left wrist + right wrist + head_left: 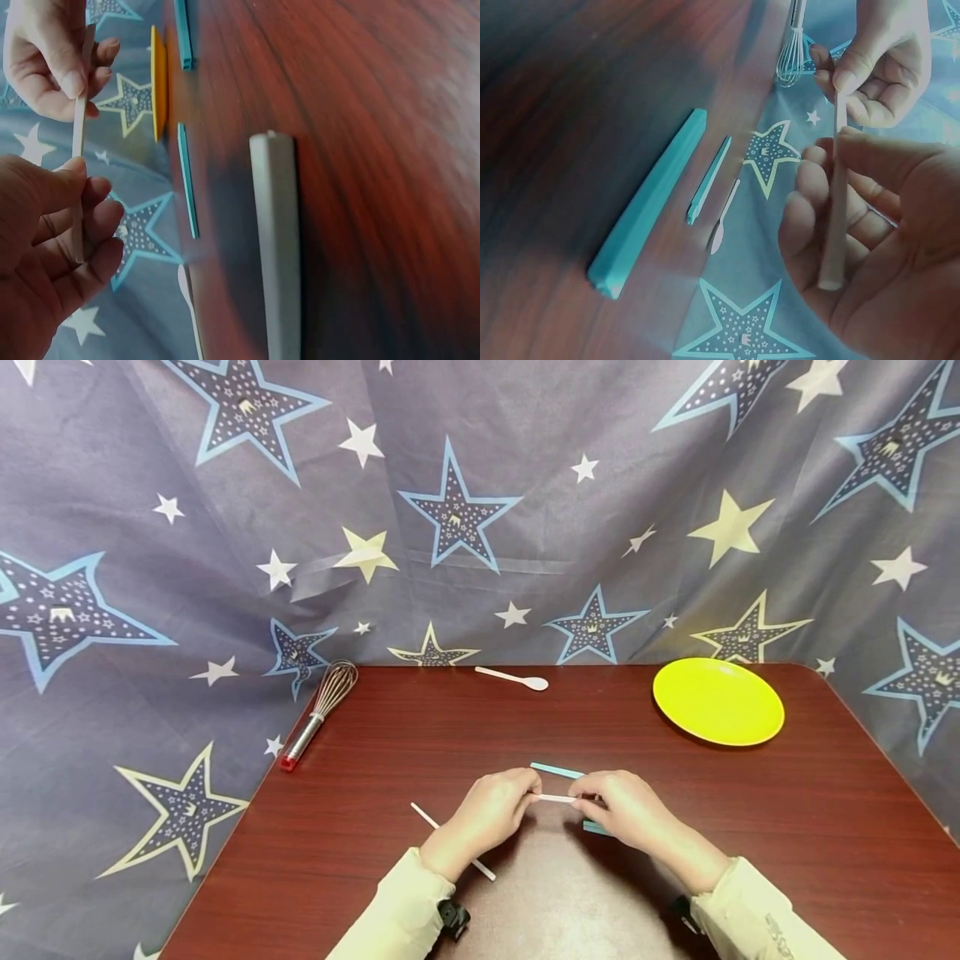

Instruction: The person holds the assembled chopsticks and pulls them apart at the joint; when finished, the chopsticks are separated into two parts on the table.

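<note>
Both hands hold one slim whitish stick (557, 798) above the table, one hand at each end. My left hand (491, 806) pinches its left part between thumb and fingers. The right hand (626, 806) pinches the other part, and the end lies along its curled fingers in the right wrist view. Under the left forearm lies a second white stick (427, 816), with a small nub at its end (271, 135) in the left wrist view. A teal stick (557, 771) lies just beyond the hands. Another teal stick (649, 206) lies below the right hand, which partly hides it in the head view.
A whisk (322, 710) with a red-tipped handle lies by the left table edge. Toward the back edge are a white spoon (517, 678) and, on the right, a yellow plate (718, 702). A star-patterned cloth (480, 593) hangs behind the brown table (817, 827).
</note>
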`<state>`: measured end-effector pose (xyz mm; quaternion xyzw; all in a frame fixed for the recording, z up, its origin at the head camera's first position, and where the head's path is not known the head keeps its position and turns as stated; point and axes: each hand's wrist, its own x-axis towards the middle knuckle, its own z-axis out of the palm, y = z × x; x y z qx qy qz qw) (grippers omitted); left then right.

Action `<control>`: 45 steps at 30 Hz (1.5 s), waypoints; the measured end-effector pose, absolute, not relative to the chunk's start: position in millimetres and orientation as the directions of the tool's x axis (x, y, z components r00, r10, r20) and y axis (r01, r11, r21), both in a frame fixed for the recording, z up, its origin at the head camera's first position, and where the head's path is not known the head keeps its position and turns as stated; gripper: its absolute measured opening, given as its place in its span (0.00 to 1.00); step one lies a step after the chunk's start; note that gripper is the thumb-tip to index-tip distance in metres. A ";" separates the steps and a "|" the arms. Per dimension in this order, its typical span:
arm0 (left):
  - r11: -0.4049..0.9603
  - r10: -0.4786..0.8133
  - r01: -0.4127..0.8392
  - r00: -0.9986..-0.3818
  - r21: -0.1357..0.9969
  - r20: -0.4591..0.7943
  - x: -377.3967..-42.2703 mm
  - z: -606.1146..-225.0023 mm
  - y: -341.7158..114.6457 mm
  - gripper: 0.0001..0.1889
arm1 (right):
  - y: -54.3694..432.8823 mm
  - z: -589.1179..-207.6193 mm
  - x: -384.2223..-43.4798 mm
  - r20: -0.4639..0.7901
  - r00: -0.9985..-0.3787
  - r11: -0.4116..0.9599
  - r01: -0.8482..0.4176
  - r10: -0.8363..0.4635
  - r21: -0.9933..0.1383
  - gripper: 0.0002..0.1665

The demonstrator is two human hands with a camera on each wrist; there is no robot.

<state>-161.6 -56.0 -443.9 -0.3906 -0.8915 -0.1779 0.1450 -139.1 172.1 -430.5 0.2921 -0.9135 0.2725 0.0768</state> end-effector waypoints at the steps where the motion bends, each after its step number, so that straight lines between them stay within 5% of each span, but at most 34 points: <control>1: 0.632 0.648 0.748 -0.653 0.202 0.392 -161.5 -444.0 -53.5 0.05 | 173.5 -430.1 -138.7 0.293 -0.819 0.687 -0.573 -0.493 -0.447 0.02; 11: 0.583 0.736 0.792 -0.610 0.183 0.295 -158.7 -446.7 -28.4 0.07 | 183.9 -431.7 -133.8 0.301 -0.808 0.703 -0.589 -0.506 -0.398 0.03; 19: 0.521 0.754 0.811 -0.583 0.265 0.301 -161.8 -451.5 -22.3 0.08 | 188.2 -432.9 -130.5 0.308 -0.764 0.671 -0.645 -0.566 -0.365 0.15; 27: 0.502 0.729 0.770 -0.622 0.394 0.285 -166.0 -451.1 -23.3 0.08 | 191.3 -434.4 -131.7 0.363 -0.737 0.643 -0.676 -0.571 -0.360 0.06; 45: 0.531 0.721 0.750 -0.644 0.394 0.254 -166.1 -448.3 -20.6 0.08 | 195.2 -441.6 -132.8 0.375 -0.751 0.663 -0.658 -0.543 -0.357 0.05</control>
